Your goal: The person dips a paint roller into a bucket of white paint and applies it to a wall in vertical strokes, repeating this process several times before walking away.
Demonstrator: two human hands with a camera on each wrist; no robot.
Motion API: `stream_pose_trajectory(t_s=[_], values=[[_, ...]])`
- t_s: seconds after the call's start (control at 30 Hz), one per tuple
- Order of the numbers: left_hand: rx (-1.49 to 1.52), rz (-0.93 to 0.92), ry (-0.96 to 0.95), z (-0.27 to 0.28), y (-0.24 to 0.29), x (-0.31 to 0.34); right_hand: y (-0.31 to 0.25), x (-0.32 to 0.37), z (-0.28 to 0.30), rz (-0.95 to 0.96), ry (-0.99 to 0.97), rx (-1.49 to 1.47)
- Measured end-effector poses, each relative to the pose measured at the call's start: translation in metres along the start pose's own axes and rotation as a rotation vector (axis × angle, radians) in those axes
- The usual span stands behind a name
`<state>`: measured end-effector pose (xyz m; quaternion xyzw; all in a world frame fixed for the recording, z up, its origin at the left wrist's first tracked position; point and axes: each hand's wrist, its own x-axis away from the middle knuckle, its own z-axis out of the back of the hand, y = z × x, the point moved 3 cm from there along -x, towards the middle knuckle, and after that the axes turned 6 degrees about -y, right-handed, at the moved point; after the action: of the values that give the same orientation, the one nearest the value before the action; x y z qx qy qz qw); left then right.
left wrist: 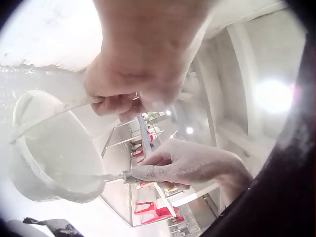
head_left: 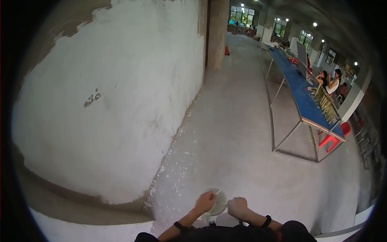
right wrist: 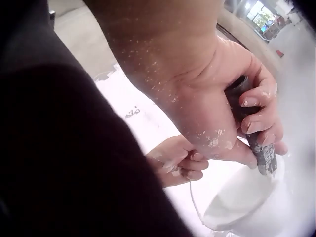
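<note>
A whitish bucket with pale contents hangs or stands at the bottom of the head view, between both hands. My left hand grips the bucket's thin handle, fingers curled round it above the rim. On the other side, my right hand holds a tool by its dark, white-smeared grip; the tool's far end reaches inside the bucket in the left wrist view. White spots cover the right hand. The tool's tip cannot be made out.
A patchy white wall rises on the left, with white splatter on the floor along its base. To the right stands a long blue-topped table on a metal frame, with a red chair and people beyond it.
</note>
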<state>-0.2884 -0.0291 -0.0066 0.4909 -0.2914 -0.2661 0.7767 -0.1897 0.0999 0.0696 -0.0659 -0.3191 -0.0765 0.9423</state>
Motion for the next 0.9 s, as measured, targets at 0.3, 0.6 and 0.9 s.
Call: stream_pose_trajectory(t_s=[0.3,0.6,0.9], values=[[0.319,-0.059,-0.351,-0.013,0.037,-0.214,0.124,-0.120,0.069,-0.150,0.168,-0.094],[0.462,0.218,-0.396,0.016,0.094,-0.397,0.254,-0.247,0.157,-0.020,0.508,-0.279],[0.738,0.321,-0.346,0.073,0.115,-0.581,0.361,-0.393,0.274,0.144,0.592,-0.184]])
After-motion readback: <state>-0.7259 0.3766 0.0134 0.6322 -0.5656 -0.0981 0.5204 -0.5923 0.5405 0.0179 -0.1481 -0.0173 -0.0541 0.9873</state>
